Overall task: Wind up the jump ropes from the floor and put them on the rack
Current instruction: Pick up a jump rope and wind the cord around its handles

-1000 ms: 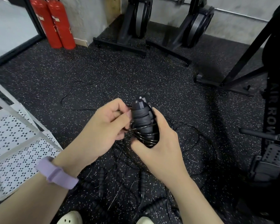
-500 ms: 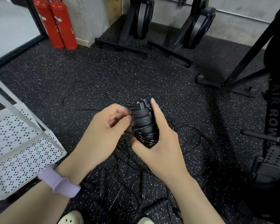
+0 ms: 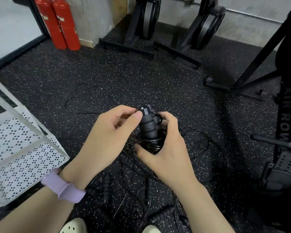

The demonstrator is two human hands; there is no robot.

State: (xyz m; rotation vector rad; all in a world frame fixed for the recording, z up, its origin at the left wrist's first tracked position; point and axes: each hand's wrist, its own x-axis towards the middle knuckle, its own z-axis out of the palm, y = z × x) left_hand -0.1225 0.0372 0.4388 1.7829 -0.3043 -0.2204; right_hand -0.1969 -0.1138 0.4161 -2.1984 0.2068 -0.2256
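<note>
A black jump rope (image 3: 148,126), its two handles held side by side with thin cord wound round them, stands upright in front of me. My right hand (image 3: 170,148) grips the bundle from the right and below. My left hand (image 3: 107,138) pinches the cord near the handle tops with thumb and forefinger. More black jump ropes (image 3: 149,192) lie tangled on the speckled floor under my hands, several handles showing. The white perforated rack (image 3: 23,148) stands at the left.
Two red fire extinguishers (image 3: 59,24) stand at the back left. Black rowing machines (image 3: 148,27) stand upright against the far wall, and another black machine (image 3: 286,115) fills the right side. A loose cord loop (image 3: 86,98) lies on the floor beyond my hands. My shoes (image 3: 74,226) show at the bottom.
My left hand has carried the cord up from the middle of the bundle to the handle tops. My right fingers have curled back round the handles.
</note>
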